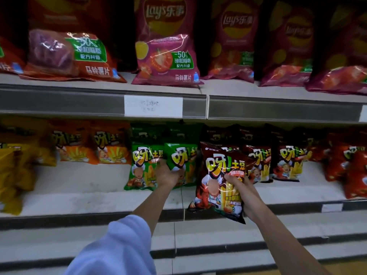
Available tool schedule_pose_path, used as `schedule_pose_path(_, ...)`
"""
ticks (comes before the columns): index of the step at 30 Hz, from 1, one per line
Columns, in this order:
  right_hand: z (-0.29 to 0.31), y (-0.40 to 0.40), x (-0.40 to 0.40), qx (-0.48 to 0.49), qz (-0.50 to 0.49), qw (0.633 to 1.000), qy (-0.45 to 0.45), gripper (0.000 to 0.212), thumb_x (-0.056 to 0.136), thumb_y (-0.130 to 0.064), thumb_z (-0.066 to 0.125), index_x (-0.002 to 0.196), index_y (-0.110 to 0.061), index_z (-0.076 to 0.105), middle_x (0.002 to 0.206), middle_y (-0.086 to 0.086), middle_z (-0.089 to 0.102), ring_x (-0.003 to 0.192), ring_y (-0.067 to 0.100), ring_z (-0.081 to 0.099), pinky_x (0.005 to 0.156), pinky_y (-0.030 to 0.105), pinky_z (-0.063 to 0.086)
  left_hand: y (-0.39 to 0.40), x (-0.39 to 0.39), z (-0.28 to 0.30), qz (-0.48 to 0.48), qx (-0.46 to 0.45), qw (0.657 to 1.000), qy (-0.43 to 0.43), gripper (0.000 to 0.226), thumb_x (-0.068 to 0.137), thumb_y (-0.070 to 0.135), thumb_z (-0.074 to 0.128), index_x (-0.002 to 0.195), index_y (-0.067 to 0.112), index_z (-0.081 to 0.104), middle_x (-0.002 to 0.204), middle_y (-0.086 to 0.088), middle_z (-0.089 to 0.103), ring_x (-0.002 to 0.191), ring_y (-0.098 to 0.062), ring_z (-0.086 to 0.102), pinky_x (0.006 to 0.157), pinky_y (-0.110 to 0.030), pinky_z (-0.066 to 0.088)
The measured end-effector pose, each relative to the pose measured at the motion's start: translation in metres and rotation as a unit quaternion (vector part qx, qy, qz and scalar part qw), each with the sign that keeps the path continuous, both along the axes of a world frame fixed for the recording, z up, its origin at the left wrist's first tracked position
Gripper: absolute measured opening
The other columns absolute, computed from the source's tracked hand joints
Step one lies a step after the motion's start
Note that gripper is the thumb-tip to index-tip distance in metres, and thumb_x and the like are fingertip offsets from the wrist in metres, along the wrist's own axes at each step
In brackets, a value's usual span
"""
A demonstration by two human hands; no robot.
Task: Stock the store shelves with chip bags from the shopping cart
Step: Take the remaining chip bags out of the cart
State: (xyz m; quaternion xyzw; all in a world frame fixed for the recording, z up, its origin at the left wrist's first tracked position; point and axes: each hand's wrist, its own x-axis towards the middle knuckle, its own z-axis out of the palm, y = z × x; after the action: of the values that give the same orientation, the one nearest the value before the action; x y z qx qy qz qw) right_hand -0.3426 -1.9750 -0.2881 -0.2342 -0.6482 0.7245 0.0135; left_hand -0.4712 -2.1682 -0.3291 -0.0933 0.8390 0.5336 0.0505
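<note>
Left hand (166, 174) gripped one of two front green chip bags (181, 161) on the lower shelf (79, 197); right hand (241, 187) held one dark-red bag (220, 181) at the shelf's front edge.

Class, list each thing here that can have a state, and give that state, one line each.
Left hand: gripping a green bag.
Green bag: upright on the lower shelf, held.
Right hand: gripping a dark bag.
Dark bag: held tilted over the shelf's front edge.
Lower shelf: partly stocked.
Paper label: handwritten, illegible.
</note>
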Motion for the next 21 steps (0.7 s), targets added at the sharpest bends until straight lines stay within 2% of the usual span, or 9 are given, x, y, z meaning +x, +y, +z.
schedule_pose_path(4,-0.008,0.006,-0.010,-0.009,-0.006,1.000,0.001,0.079,0.063,-0.044,0.079,0.134,-0.027,0.048,0.117,0.004,0.068,0.105,0.027,0.066,0.093,0.050,0.052,0.006,-0.006,-0.005,-0.019,-0.059,0.998,-0.029,0.080,0.076,0.028,0.079,0.139,0.003,0.037,0.139,-0.019,0.042,0.128,-0.036,0.042,0.103,-0.044,0.041)
schedule_pose_path(8,-0.008,0.009,-0.012,-0.036,-0.007,0.999,0.018,0.056,0.081,-0.029,0.073,0.131,-0.025,0.049,0.113,0.006,0.069,0.102,0.026,0.067,0.081,0.041,0.055,0.010,-0.003,0.007,0.006,-0.043,0.998,-0.042,0.089,0.076,0.021,0.080,0.144,0.005,0.025,0.144,-0.019,0.027,0.133,-0.035,0.033,0.107,-0.038,0.036)
schedule_pose_path(11,-0.003,0.012,-0.009,-0.054,-0.009,0.998,0.031,0.051,0.082,-0.027,0.072,0.129,-0.025,0.051,0.110,0.005,0.070,0.099,0.024,0.068,0.075,0.037,0.055,0.017,0.002,0.017,0.041,-0.062,0.997,-0.001,0.074,0.082,0.027,0.075,0.136,-0.001,0.033,0.136,-0.019,0.035,0.127,-0.032,0.037,0.104,-0.033,0.036)
schedule_pose_path(12,-0.001,0.014,-0.009,-0.057,-0.008,0.998,0.034,0.050,0.083,-0.026,0.072,0.128,-0.024,0.051,0.109,0.005,0.070,0.098,0.023,0.068,0.075,0.036,0.054,0.021,0.004,0.021,0.045,-0.045,0.998,0.020,0.061,0.083,0.025,0.073,0.127,-0.002,0.040,0.128,-0.019,0.043,0.121,-0.033,0.043,0.100,-0.035,0.039)
schedule_pose_path(14,0.002,0.020,-0.006,-0.062,-0.009,0.997,0.045,0.048,0.084,-0.025,0.071,0.127,-0.024,0.052,0.109,0.004,0.070,0.098,0.022,0.067,0.076,0.036,0.054,0.033,0.015,0.032,0.038,0.033,0.998,0.045,0.035,0.088,0.021,0.067,0.109,0.005,0.044,0.105,-0.014,0.053,0.096,-0.027,0.057,0.082,-0.036,0.048)
schedule_pose_path(16,0.005,0.027,-0.001,-0.057,0.001,0.997,0.052,0.049,0.083,-0.026,0.072,0.128,-0.024,0.052,0.110,0.003,0.070,0.100,0.022,0.067,0.082,0.038,0.055,0.049,0.028,0.045,0.029,0.107,0.992,0.068,0.021,0.093,0.022,0.061,0.102,0.011,0.045,0.091,-0.003,0.053,0.081,-0.017,0.054,0.071,-0.028,0.042)
schedule_pose_path(19,0.011,0.041,0.011,-0.052,0.008,0.997,0.059,0.048,0.083,-0.027,0.072,0.126,-0.027,0.050,0.107,0.000,0.067,0.098,0.021,0.066,0.086,0.041,0.054,0.074,0.043,0.059,0.006,0.166,0.982,0.091,0.018,0.094,0.033,0.058,0.095,0.015,0.054,0.091,-0.001,0.059,0.091,-0.019,0.058,0.083,-0.031,0.044)
schedule_pose_path(21,0.014,0.061,0.026,-0.051,0.019,0.997,0.061,0.057,0.082,-0.029,0.073,0.132,-0.026,0.047,0.112,0.003,0.068,0.101,0.023,0.066,0.088,0.044,0.054,0.097,0.063,0.069,-0.031,0.194,0.976,0.091,0.019,0.093,0.039,0.058,0.092,0.020,0.055,0.098,-0.004,0.064,0.094,-0.020,0.062,0.088,-0.036,0.048)
